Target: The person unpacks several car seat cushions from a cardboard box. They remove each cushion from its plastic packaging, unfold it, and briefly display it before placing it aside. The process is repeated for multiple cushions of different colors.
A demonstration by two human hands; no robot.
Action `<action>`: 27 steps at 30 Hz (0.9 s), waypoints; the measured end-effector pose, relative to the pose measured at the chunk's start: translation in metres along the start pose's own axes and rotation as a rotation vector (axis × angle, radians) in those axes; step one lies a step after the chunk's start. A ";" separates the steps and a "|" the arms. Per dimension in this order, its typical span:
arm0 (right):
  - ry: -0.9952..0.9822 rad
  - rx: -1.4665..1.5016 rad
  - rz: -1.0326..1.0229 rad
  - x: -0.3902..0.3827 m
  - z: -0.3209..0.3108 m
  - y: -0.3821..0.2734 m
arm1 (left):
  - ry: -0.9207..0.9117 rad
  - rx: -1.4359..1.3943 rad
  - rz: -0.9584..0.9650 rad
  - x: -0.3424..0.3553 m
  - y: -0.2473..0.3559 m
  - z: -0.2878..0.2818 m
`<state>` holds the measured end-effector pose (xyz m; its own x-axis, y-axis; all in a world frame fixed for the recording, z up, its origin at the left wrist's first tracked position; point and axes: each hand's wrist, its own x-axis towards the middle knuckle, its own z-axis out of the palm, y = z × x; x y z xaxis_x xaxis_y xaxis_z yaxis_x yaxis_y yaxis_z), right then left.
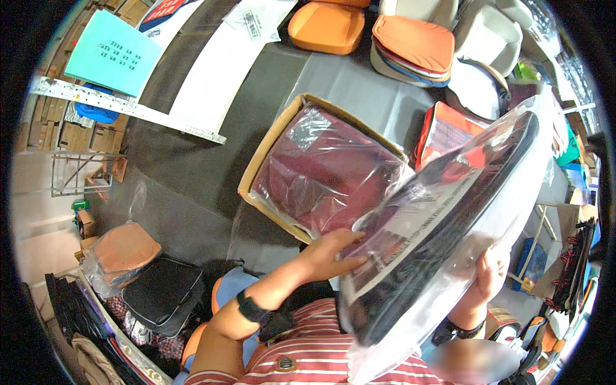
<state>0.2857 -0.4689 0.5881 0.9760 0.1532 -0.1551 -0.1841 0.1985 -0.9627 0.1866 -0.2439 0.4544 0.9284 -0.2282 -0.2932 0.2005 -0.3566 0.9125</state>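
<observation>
A large, flat dark item with a printed insert (443, 218) stands tilted in clear plastic at the right, between my hands. My left hand (330, 253) holds its left side, thumb and fingers bent against the plastic. My right hand (491, 273) grips its right side through the bag. Behind it, an open cardboard box (263, 173) holds a maroon, plastic-wrapped item (308, 167). A red zipped pack with a clear panel (443, 122) lies to the right of the box, partly hidden by the bagged item.
Orange cushions (327, 29), grey seats (491, 42) and white boards (212, 83) occupy the back. A turquoise sheet (109, 54) lies by a white rail. At lower left are a black padded case (157, 295) and a peach wrapped cushion (125, 250). Shelves and cartons line both sides.
</observation>
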 end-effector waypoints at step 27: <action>-0.449 -0.077 0.884 -0.010 0.045 0.159 | 0.189 0.413 0.119 -0.050 -0.005 -0.003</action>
<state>0.2414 -0.3953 0.4469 0.3537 0.5709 -0.7409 -0.8007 -0.2247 -0.5554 0.1404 -0.2282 0.4651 0.9857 -0.1341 -0.1016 -0.0163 -0.6771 0.7357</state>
